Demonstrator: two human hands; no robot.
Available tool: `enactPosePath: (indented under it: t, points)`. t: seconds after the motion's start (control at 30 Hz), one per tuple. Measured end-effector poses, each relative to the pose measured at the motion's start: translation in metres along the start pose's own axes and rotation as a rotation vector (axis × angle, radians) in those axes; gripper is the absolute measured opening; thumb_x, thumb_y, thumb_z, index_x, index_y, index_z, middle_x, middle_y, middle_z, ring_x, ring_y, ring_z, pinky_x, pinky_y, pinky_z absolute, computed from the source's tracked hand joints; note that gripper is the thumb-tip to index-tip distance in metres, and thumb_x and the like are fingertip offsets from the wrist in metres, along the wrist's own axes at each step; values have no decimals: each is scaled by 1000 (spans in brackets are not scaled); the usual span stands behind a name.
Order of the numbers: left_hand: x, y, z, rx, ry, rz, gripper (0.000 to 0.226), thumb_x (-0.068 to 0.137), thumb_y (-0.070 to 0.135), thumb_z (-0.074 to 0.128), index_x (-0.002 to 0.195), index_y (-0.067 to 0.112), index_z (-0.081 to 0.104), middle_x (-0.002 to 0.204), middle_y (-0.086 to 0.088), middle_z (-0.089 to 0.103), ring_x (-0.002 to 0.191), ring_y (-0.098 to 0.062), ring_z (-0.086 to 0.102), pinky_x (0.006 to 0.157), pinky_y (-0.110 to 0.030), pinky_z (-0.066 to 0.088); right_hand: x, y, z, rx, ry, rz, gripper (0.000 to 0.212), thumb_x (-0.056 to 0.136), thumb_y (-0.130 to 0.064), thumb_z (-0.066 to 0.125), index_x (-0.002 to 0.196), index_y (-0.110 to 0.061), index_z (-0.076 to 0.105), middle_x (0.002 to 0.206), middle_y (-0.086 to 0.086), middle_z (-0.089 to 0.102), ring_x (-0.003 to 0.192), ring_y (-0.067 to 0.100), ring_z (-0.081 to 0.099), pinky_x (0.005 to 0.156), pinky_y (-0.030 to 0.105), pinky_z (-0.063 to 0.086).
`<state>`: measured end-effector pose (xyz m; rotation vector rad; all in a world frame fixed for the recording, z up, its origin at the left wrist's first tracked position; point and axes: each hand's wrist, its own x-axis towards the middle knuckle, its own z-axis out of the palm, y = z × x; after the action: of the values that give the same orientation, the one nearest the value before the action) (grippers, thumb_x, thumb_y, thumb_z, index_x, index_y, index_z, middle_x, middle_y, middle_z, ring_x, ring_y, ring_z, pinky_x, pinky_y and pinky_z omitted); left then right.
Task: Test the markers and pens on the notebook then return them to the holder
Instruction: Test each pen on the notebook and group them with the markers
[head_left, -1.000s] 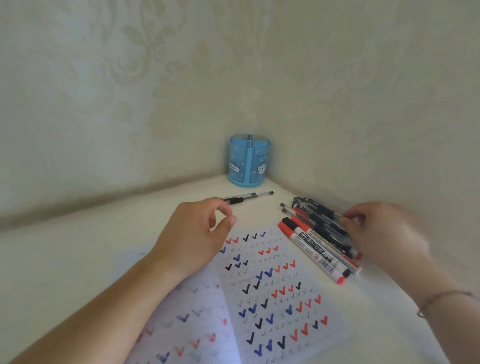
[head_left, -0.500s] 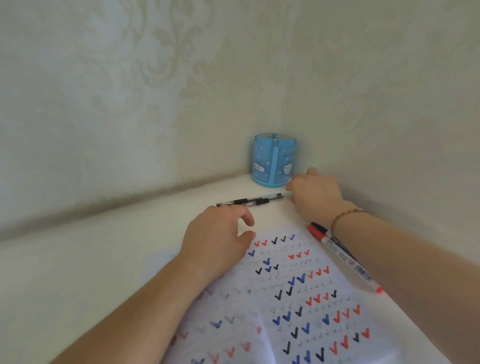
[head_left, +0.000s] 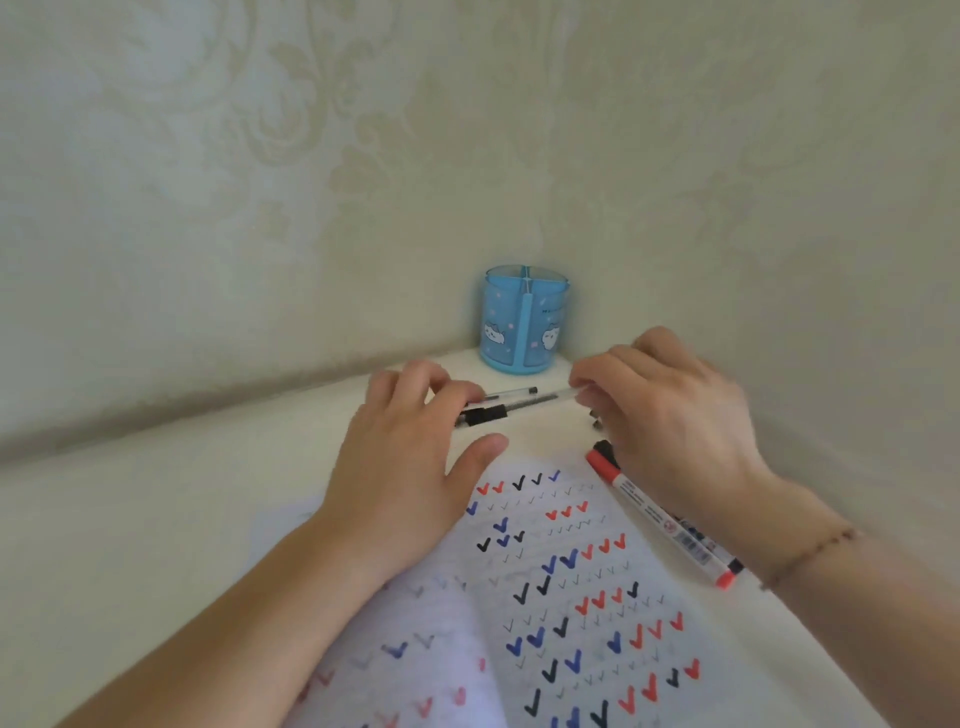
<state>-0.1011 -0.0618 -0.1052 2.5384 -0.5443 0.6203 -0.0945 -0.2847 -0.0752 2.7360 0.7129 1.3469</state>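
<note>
Two clear pens with black grips lie side by side on the white desk in front of the blue holder. My right hand pinches the right end of the nearer pen between thumb and forefinger. My left hand reaches over the pens' left ends; its fingertips lie on them and the thumb is spread apart. The farther pen shows just behind. A red marker lies by the open notebook, which is covered in red, blue and black ticks. More markers are mostly hidden under my right wrist.
The holder stands in the corner where two patterned walls meet. The desk's right side runs along the wall. A thin bracelet is on my right wrist.
My right hand left the pile of markers, went toward the holder and now pinches a pen's end. My left hand moved forward from the notebook onto the pens.
</note>
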Motion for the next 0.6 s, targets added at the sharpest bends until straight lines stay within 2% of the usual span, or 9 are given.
enactPosePath:
  t: [0.07,0.1,0.13,0.17,0.23,0.33,0.4,0.5,0.6]
  points:
    - [-2,4,-1,-155,-109,85,39,94,55,31,102,30,60,91,16,59,86,-9,54,75,-31,48,-19,-13,-23,202,122,110,10,89,-14,61,87,-17,70,80,-7,70,77,21,59,54,28,45]
    - [-4,8,-1,-250,-172,131,38,94,56,27,93,32,56,80,17,58,75,-6,54,69,-27,47,-29,-21,-33,392,175,219,7,88,-15,63,87,-18,69,80,-8,68,76,18,59,59,25,47]
    - [-6,13,-2,-322,-217,184,35,95,56,25,88,34,52,73,18,55,70,-5,53,64,-21,44,-37,-28,-40,663,208,356,3,85,-19,67,87,-21,67,77,-8,67,72,16,59,61,20,47]
    - [-8,17,-3,-365,-247,238,32,97,54,25,87,36,50,71,20,53,68,-3,52,62,-16,40,-43,-34,-45,972,222,507,8,81,-26,72,86,-25,65,72,-8,65,65,14,58,58,20,46]
    - [-12,25,-2,-416,-324,326,28,101,50,30,87,35,49,68,17,53,63,-4,50,58,-16,37,-53,-41,-46,1379,75,659,24,71,-39,79,81,-23,63,60,-6,61,50,14,51,48,22,42]
    - [-14,27,-1,-451,-467,377,22,100,45,35,83,38,47,57,11,45,52,-8,41,51,-20,32,-59,-44,-36,1424,-165,530,16,81,-25,74,75,-13,65,55,-4,63,44,10,52,45,21,43]
    - [-14,26,-1,-491,-509,391,22,99,43,36,82,39,49,53,12,40,48,-8,36,50,-17,29,-61,-43,-34,1415,-204,518,17,85,-20,71,74,-11,63,57,-1,65,45,12,54,45,21,43]
    - [-13,25,-2,-559,-573,368,21,98,42,38,82,44,52,55,11,40,48,-9,35,52,-19,29,-62,-42,-38,1459,-241,483,16,83,-25,69,73,-15,62,59,2,66,47,15,57,47,22,44]
    - [-14,26,-4,-610,-638,333,24,96,41,40,84,31,57,56,13,41,50,-7,34,53,-21,30,-61,-43,-39,1449,-266,418,16,85,-20,67,75,-9,60,62,-3,67,50,15,58,50,25,46]
